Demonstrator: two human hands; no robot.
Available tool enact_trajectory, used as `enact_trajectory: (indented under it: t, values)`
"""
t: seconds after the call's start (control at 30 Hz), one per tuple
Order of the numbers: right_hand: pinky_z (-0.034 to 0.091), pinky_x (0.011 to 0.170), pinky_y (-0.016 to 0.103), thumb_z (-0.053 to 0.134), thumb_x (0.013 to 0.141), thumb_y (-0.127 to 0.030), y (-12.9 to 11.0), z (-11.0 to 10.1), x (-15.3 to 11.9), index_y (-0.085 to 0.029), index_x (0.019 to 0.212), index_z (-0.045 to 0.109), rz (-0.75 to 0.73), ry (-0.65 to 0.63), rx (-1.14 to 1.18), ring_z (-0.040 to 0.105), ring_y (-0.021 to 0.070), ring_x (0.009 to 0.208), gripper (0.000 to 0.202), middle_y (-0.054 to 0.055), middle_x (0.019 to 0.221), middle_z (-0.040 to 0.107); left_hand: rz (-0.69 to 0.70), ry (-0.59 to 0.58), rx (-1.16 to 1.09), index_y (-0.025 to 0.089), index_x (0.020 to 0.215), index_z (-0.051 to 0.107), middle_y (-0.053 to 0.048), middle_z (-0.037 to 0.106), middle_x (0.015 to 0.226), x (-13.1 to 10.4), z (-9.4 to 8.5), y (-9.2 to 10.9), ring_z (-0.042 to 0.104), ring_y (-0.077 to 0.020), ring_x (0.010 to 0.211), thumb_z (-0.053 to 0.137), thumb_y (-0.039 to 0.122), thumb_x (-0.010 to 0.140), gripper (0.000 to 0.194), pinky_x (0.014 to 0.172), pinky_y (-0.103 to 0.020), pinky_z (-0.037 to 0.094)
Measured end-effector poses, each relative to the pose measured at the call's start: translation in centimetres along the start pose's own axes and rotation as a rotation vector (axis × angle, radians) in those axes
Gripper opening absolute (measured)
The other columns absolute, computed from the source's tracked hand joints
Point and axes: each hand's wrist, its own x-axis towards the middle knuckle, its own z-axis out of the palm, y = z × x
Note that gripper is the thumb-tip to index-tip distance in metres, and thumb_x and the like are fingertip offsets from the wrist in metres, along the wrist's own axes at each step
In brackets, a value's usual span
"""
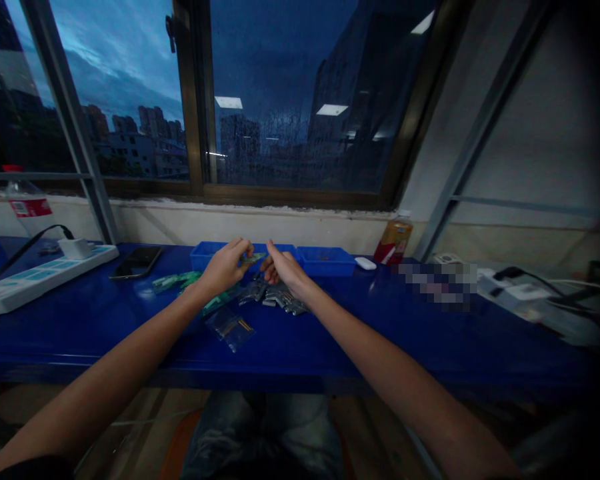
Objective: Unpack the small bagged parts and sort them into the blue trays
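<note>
My left hand [229,264] is closed on a small green packet [253,259] in front of the blue bins. Close beside it, my right hand [283,268] is raised with its thumb up and its other fingers curled; whatever lies between them is too small to make out. Below the hands is a pile of small grey packets [280,298]. Several green packets [176,281] lie left of the pile, partly behind my left wrist. Nearer the table's front edge rests a clear bag [231,329] with thin gold-coloured pieces inside.
Blue bins [326,261] stand along the back of the blue table [365,333]. A phone [137,262] and a power strip [45,277] lie at the left. At the right are a white mouse-like object [365,264], an amber bottle [394,239] and white adapters with cables [520,297].
</note>
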Motion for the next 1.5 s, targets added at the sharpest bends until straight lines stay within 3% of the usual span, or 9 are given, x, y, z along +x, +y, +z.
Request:
enact_trajectory:
  t: [0.23,0.37,0.53,0.67,0.77,0.93,1.2,1.33,1.5]
  values:
    - [0.038,0.049,0.022,0.046,0.077,-0.035,0.8,-0.1,0.4,-0.016,0.07,0.055,-0.181,0.224,0.05,0.051,0.011,0.051,0.022,-0.002,0.057,0.055,0.099,-0.071,-0.114,0.018,0.092,0.057,-0.007,0.05,0.101,0.0,0.4,0.6,0.047,-0.02,0.101,0.045,0.008,0.07,0.027,0.091,-0.034,0.037]
    - [0.041,0.063,0.025,0.049,0.076,-0.031,1.0,-0.8,0.6,-0.016,0.075,0.058,-0.509,0.33,-0.153,0.053,0.0133,0.067,0.017,0.0,0.07,0.058,-0.234,-0.18,-0.384,0.014,0.1,0.055,-0.008,0.058,0.089,0.1,0.5,0.9,0.056,-0.0207,0.085,0.038,0.037,0.083,0.034,0.079,-0.036,0.043]
    - [0.041,0.077,0.027,0.05,0.069,-0.013,0.6,-0.2,-0.3,-0.019,0.086,0.063,-0.711,0.216,-0.361,0.051,0.016,0.088,0.023,0.004,0.089,0.053,-0.541,-0.165,-0.73,0.011,0.084,0.055,-0.006,0.059,0.07,0.3,0.7,0.5,0.058,-0.0171,0.063,0.028,0.052,0.083,0.049,0.061,-0.029,0.045]
    - [0.035,0.091,0.03,0.051,0.067,-0.013,0.0,0.2,-0.9,-0.021,0.085,0.066,-0.601,0.272,-0.417,0.047,0.0169,0.098,0.025,0.004,0.096,0.049,-0.432,0.038,-0.48,0.015,0.091,0.053,-0.002,0.058,0.07,0.2,1.0,-0.4,0.057,-0.0151,0.064,0.045,0.035,0.08,0.025,0.062,-0.027,0.045]
    - [0.037,0.087,0.03,0.051,0.073,-0.033,-0.6,0.1,-1.0,-0.018,0.075,0.066,-0.357,0.248,-0.248,0.05,0.0176,0.093,0.022,0.004,0.087,0.056,-0.301,0.178,-0.174,0.017,0.099,0.051,-0.003,0.061,0.078,-0.1,0.8,-0.2,0.058,-0.0162,0.072,0.043,0.026,0.082,0.021,0.067,-0.028,0.045]
    - [0.041,0.06,0.024,0.04,0.077,-0.051,-0.7,-0.3,-0.5,-0.016,0.073,0.06,-0.083,0.103,0.115,0.054,0.014,0.065,0.041,0.002,0.068,0.059,0.015,0.075,-0.065,0.019,0.093,0.056,-0.005,0.06,0.097,-0.1,0.4,1.4,0.054,-0.0175,0.094,0.045,0.02,0.082,0.016,0.086,-0.031,0.041]
    - [0.036,0.062,0.023,0.043,0.081,-0.03,-0.2,-0.8,-0.4,-0.016,0.066,0.058,-0.573,0.179,-0.439,0.048,0.0121,0.064,0.025,0.0,0.064,0.055,-0.256,0.133,-0.278,0.014,0.121,0.041,-0.008,0.056,0.099,0.1,0.4,0.6,0.056,-0.012,0.068,0.05,0.031,0.08,0.045,0.06,-0.025,0.045]
    - [0.038,0.065,0.022,0.044,0.081,-0.029,0.1,-1.1,-0.2,-0.016,0.084,0.062,-0.574,0.116,-0.505,0.052,0.0119,0.07,0.022,0.002,0.074,0.06,-0.236,0.062,-0.189,0.015,0.09,0.058,-0.003,0.06,0.082,0.4,-0.3,-0.4,0.055,-0.0112,0.062,0.052,0.027,0.077,0.018,0.062,-0.024,0.045]
    - [0.039,0.067,0.023,0.049,0.079,-0.032,0.9,-2.8,0.9,-0.015,0.095,0.06,-0.498,0.239,-0.618,0.054,0.0124,0.069,0.026,0.003,0.074,0.062,-0.276,0.286,0.098,0.016,0.085,0.057,-0.004,0.058,0.086,0.3,-1.4,-3.0,0.054,-0.0115,0.063,0.047,0.024,0.079,0.014,0.069,-0.027,0.045]
